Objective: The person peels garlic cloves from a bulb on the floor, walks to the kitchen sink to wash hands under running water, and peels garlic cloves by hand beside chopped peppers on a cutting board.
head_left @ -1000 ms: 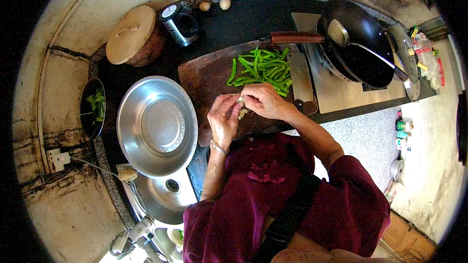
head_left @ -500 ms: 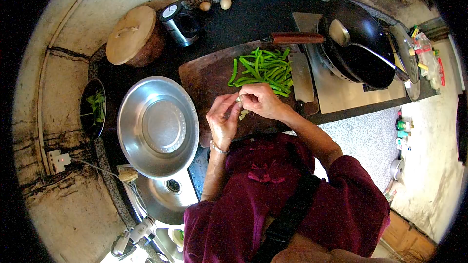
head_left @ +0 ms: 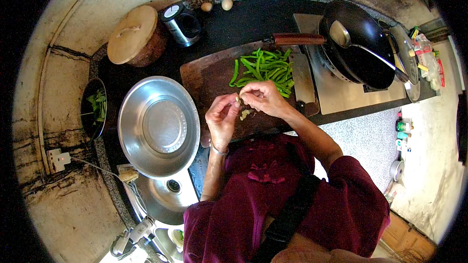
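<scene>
Over the front of the wooden cutting board [head_left: 202,75], my left hand [head_left: 222,119] pinches a small pale piece that looks like a garlic clove [head_left: 238,99]. My right hand [head_left: 264,99] is closed in a pinch right beside it; whatever its fingertips hold is too small to make out. Below the hands, a few pale yellowish bits [head_left: 245,114] lie on the board. Sliced green pepper strips [head_left: 265,70] are heaped just beyond my hands. A cleaver [head_left: 303,80] rests along the board's right side.
A large metal basin [head_left: 129,126] stands left, above the sink [head_left: 163,204]. On the stove at right is a black wok [head_left: 365,63] holding a ladle [head_left: 340,34], its handle [head_left: 298,38] reaching over the board. A lidded pot [head_left: 131,34], a kettle [head_left: 183,27] and eggs [head_left: 226,4] stand behind.
My fingertips have drawn slightly apart, showing more of the pale clove in my left hand. The pale bits on the board are now more visible.
</scene>
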A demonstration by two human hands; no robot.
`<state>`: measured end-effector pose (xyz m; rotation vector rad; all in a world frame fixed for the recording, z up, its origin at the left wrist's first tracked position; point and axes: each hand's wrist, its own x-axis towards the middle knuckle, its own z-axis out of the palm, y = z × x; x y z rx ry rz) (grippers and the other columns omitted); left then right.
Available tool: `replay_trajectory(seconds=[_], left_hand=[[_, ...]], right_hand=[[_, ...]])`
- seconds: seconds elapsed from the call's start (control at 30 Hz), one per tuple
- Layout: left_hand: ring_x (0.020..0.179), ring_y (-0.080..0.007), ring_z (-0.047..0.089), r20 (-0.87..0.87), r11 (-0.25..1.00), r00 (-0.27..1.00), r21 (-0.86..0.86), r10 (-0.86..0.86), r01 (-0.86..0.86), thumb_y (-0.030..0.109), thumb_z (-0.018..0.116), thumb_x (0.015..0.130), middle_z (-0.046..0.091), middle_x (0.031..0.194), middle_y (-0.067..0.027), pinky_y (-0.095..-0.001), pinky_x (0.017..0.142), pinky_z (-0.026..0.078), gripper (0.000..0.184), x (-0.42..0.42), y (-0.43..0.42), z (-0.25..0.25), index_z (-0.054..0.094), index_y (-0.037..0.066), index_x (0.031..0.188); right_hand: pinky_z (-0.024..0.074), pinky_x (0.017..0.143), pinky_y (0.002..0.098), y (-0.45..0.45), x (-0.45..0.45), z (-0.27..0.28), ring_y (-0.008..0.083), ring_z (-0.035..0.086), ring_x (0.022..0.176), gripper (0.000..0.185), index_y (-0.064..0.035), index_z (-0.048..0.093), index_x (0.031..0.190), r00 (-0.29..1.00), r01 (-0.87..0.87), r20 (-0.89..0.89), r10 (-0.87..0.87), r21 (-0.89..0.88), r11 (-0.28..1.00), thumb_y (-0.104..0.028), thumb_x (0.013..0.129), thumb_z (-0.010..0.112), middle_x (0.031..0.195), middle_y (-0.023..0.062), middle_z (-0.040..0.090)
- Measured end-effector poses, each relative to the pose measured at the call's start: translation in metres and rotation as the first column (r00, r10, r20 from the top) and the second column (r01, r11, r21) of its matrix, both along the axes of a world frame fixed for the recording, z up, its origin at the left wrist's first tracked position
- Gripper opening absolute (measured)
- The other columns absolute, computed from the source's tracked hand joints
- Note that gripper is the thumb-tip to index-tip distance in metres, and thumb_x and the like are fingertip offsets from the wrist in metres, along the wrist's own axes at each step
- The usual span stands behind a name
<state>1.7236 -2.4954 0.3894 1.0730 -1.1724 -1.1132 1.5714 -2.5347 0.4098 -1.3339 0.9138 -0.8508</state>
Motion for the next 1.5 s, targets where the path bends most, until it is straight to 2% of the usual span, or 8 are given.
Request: replay_trajectory(seconds=[0.13, 0.3, 0.73, 0.9, 1.07, 1.13, 1.3, 1.5], left_hand=[[0.08, -0.011, 0.055, -0.06, 1.0, 0.998, -0.003, 0.003, -0.003, -0.002, 0.061, 0.076, 0.058, 0.091, -0.0074, -0.0209, 0.068, 0.046, 0.018, -0.002, -0.001, 0.0, 0.062, 0.001, 0.094], [0.08, -0.0182, 0.058, 0.341, 0.98, 0.934, -0.194, 0.104, -0.038, -0.002, 0.062, 0.073, 0.059, 0.09, -0.0107, -0.0266, 0.07, 0.046, 0.022, 0.001, -0.001, 0.001, 0.063, 0.002, 0.095], [0.082, -0.0193, 0.059, 0.411, 0.949, 0.887, -0.304, 0.212, -0.086, -0.001, 0.063, 0.073, 0.06, 0.09, -0.0105, -0.0291, 0.075, 0.046, 0.022, -0.009, 0.008, 0.0, 0.063, 0.001, 0.095], [0.082, -0.0118, 0.056, -0.297, 0.998, 0.953, 0.039, 0.062, -0.053, 0.0, 0.057, 0.081, 0.059, 0.09, -0.0057, -0.0273, 0.072, 0.051, 0.015, -0.017, 0.012, 0.0, 0.06, -0.002, 0.096], [0.079, -0.012, 0.057, -0.367, 0.995, 0.929, 0.097, 0.049, -0.014, -0.002, 0.057, 0.08, 0.058, 0.09, -0.0059, -0.0269, 0.07, 0.052, 0.017, -0.014, 0.015, -0.008, 0.059, -0.002, 0.098], [0.079, -0.0121, 0.057, -0.39, 0.994, 0.919, 0.105, 0.05, -0.009, -0.002, 0.057, 0.08, 0.058, 0.09, -0.006, -0.0268, 0.07, 0.052, 0.018, -0.015, 0.017, -0.006, 0.059, -0.002, 0.098], [0.08, -0.0119, 0.057, -0.098, 0.983, 0.988, -0.125, 0.121, -0.133, -0.002, 0.058, 0.08, 0.058, 0.09, -0.0055, -0.0251, 0.072, 0.049, 0.02, -0.018, 0.02, 0.002, 0.059, -0.002, 0.099], [0.075, -0.0124, 0.058, -0.283, 0.997, 0.956, 0.006, 0.078, -0.079, 0.0, 0.057, 0.081, 0.061, 0.088, -0.0065, -0.0274, 0.071, 0.051, 0.019, -0.019, 0.026, 0.001, 0.059, -0.002, 0.1]], right_hand=[[0.0433, 0.054, 0.0207, 0.001, 0.002, -0.004, 0.0054, 0.052, 0.063, 0.01, 0.0015, 0.06, 0.081, 0.998, 0.024, -0.052, -0.026, -0.055, 0.998, -0.009, 0.079, 0.06, 0.069, 0.0018, 0.059], [0.0439, 0.053, 0.0233, 0.002, 0.003, -0.008, 0.0066, 0.053, 0.06, 0.011, 0.0011, 0.06, 0.078, 0.99, 0.048, -0.12, -0.072, -0.192, 0.98, -0.01, 0.077, 0.061, 0.066, 0.0044, 0.06], [0.0382, 0.047, 0.0225, 0.005, 0.008, -0.011, 0.0047, 0.046, 0.053, 0.005, -0.0014, 0.055, 0.066, 0.982, 0.09, -0.143, -0.125, -0.225, 0.97, -0.003, 0.07, 0.057, 0.058, -0.0006, 0.053], [0.0379, 0.048, 0.019, 0.01, 0.007, -0.015, 0.0027, 0.047, 0.057, 0.006, -0.0017, 0.055, 0.071, 0.993, 0.091, 0.078, -0.089, -0.019, 0.996, -0.003, 0.076, 0.057, 0.063, -0.0027, 0.053], [0.0408, 0.048, 0.0192, 0.016, 0.002, 0.001, 0.0037, 0.051, 0.056, 0.008, -0.0007, 0.056, 0.074, 0.992, 0.059, 0.107, -0.066, 0.065, 0.996, -0.007, 0.08, 0.058, 0.063, -0.001, 0.055], [0.0444, 0.053, 0.019, 0.018, 0.0, -0.001, 0.0031, 0.051, 0.061, 0.006, 0.0009, 0.057, 0.082, 0.997, 0.044, 0.058, -0.04, -0.072, 0.996, -0.004, 0.08, 0.058, 0.07, -0.0007, 0.055], [0.0444, 0.053, 0.0187, 0.022, 0.0, 0.006, 0.0038, 0.051, 0.062, 0.005, 0.0005, 0.056, 0.082, 0.999, 0.012, -0.038, -0.018, -0.152, 0.988, -0.004, 0.081, 0.058, 0.07, 0.0, 0.055], [0.0413, 0.047, 0.0207, 0.024, 0.002, -0.01, 0.0048, 0.049, 0.057, 0.005, -0.0006, 0.055, 0.079, 0.997, 0.071, 0.005, -0.071, -0.191, 0.979, -0.005, 0.08, 0.056, 0.065, 0.0003, 0.055]])
